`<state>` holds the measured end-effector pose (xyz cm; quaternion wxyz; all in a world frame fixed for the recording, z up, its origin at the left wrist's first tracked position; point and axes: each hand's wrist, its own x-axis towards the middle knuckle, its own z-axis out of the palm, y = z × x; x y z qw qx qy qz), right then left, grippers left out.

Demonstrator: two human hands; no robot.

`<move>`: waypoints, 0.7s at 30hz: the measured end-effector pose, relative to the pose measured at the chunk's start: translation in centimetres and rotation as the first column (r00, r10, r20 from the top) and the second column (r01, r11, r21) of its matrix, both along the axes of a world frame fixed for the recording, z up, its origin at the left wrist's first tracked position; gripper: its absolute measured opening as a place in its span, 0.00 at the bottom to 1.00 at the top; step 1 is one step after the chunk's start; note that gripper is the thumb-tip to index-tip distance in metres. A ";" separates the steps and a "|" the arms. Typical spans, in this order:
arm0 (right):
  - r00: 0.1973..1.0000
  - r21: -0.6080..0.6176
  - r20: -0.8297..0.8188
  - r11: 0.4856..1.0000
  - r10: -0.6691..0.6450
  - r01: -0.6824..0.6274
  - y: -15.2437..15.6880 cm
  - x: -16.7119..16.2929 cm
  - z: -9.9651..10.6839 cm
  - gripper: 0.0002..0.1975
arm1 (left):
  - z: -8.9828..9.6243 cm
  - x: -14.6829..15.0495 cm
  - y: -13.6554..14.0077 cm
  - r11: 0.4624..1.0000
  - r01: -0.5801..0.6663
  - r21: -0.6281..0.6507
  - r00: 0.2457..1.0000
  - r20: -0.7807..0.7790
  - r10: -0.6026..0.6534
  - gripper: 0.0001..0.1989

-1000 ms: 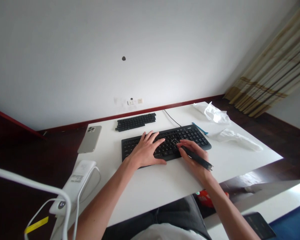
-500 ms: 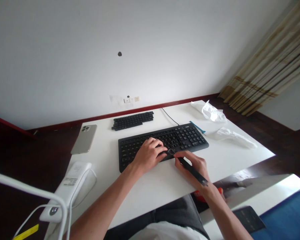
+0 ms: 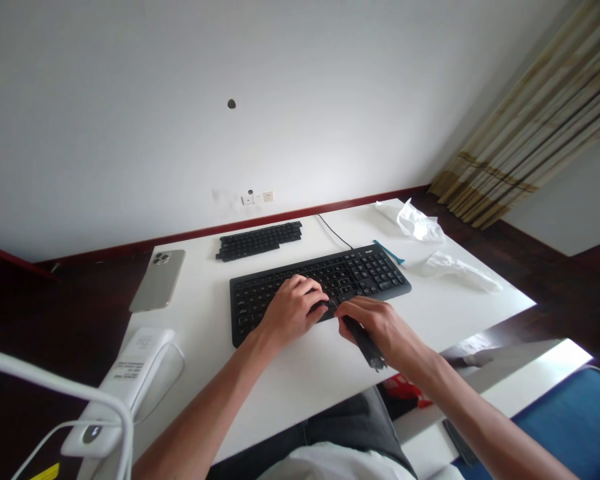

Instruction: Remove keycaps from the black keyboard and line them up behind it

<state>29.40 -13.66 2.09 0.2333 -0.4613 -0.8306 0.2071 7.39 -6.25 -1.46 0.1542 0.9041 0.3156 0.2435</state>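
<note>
A black keyboard (image 3: 380,277) lies on the white table, with many keycaps gone from its left and middle parts. My left hand (image 3: 296,307) rests on its lower middle, fingers bent and pressed onto it, the thumb close to the forefinger. My right hand (image 3: 375,320) is closed round the black handle of a keycap puller (image 3: 364,343). Its thin wire loop reaches the keyboard's front edge, close to my left fingertips. My fingers partly hide the loop, so I cannot tell whether it grips a key.
Loose keycaps (image 3: 260,241) lie in rows behind the keyboard. A phone (image 3: 159,280) and a white device (image 3: 130,367) with a cable are on the left. A blue strip (image 3: 389,252) and crumpled white wrapping (image 3: 415,220) lie on the right. A black cord (image 3: 335,231) runs backward.
My right hand has turned, swinging the puller's handle end toward me and raising the elbow outward. My left hand stays on the keyboard. The whole view has shifted slightly.
</note>
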 end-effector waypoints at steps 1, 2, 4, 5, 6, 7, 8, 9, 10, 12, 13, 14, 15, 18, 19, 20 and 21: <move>1.000 -0.013 0.019 1.000 -0.003 0.003 0.2 0.0 0.0 0.10 | 0.1 0.0 0.0 1.000 0.000 -0.001 1.000 -0.004 0.000 0.08; 0.999 -0.024 0.032 1.000 -0.008 0.008 0.4 0.0 0.1 0.10 | 0.1 0.0 0.0 1.000 -0.002 -0.004 1.000 -0.008 0.002 0.08; 0.999 -0.046 0.034 0.999 -0.017 0.019 0.7 -0.1 0.3 0.09 | 0.2 0.1 -0.1 1.000 -0.006 -0.015 1.000 -0.010 0.006 0.07; 0.999 -0.060 0.026 0.998 -0.020 0.021 0.8 -0.2 0.5 0.09 | 0.2 0.1 -0.1 1.000 -0.008 -0.020 1.000 -0.010 0.008 0.07; 1.000 -0.074 0.015 0.997 -0.021 0.022 1.0 -0.2 0.7 0.08 | 0.3 0.1 -0.1 1.000 -0.009 -0.023 1.000 -0.010 0.009 0.07; 1.000 -0.090 0.002 0.996 -0.018 0.018 1.2 -0.3 1.0 0.07 | 0.3 0.0 -0.1 1.000 -0.010 -0.025 1.000 -0.008 0.010 0.07; 1.000 -0.107 -0.010 0.994 -0.012 0.011 1.4 -0.3 1.3 0.06 | 0.3 0.0 -0.1 1.000 -0.011 -0.026 1.000 -0.007 0.011 0.09; 1.000 -0.126 -0.020 0.992 -0.004 0.001 1.6 -0.3 1.6 0.06 | 0.3 0.0 -0.1 1.000 -0.010 -0.027 1.000 -0.007 0.010 0.11; 1.000 -0.146 -0.028 0.989 0.005 -0.009 1.9 -0.3 1.8 0.06 | 0.3 0.0 -0.2 1.000 -0.009 -0.026 1.000 -0.009 0.009 0.13; 0.999 -0.185 -0.037 0.982 0.024 -0.030 2.5 -0.3 2.1 0.06 | 0.3 -0.1 -0.2 1.000 -0.008 -0.020 1.000 -0.015 0.008 0.15; 0.998 -0.200 -0.040 0.979 0.038 -0.045 2.9 -0.2 2.2 0.06 | 0.3 -0.1 -0.2 1.000 -0.009 -0.018 1.000 -0.019 0.009 0.14; 0.998 -0.213 -0.043 0.975 0.054 -0.062 3.2 -0.1 2.2 0.07 | 0.4 0.0 -0.3 1.000 -0.012 -0.017 1.000 -0.022 0.012 0.12; 0.996 -0.224 -0.045 0.971 0.073 -0.081 3.5 -0.1 2.1 0.07 | 0.4 0.0 -0.4 1.000 -0.018 -0.019 1.000 -0.022 0.018 0.11; 0.993 -0.255 -0.061 0.960 0.105 -0.117 4.2 0.0 1.9 0.08 | 0.5 0.3 -0.7 0.999 -0.042 -0.031 0.999 -0.019 0.042 0.09; 0.993 -0.262 -0.068 0.959 0.097 -0.111 4.4 0.0 1.8 0.08 | 0.6 0.4 -0.8 0.998 -0.054 -0.030 0.998 -0.020 0.053 0.09; 0.994 -0.266 -0.079 0.959 0.079 -0.097 4.5 -0.1 1.6 0.08 | 0.5 0.6 -0.8 0.997 -0.067 -0.026 0.998 -0.023 0.067 0.09; 0.994 -0.269 -0.094 0.960 0.052 -0.075 4.7 -0.2 1.3 0.08 | 0.5 0.7 -0.9 0.996 -0.083 -0.020 0.996 -0.026 0.083 0.09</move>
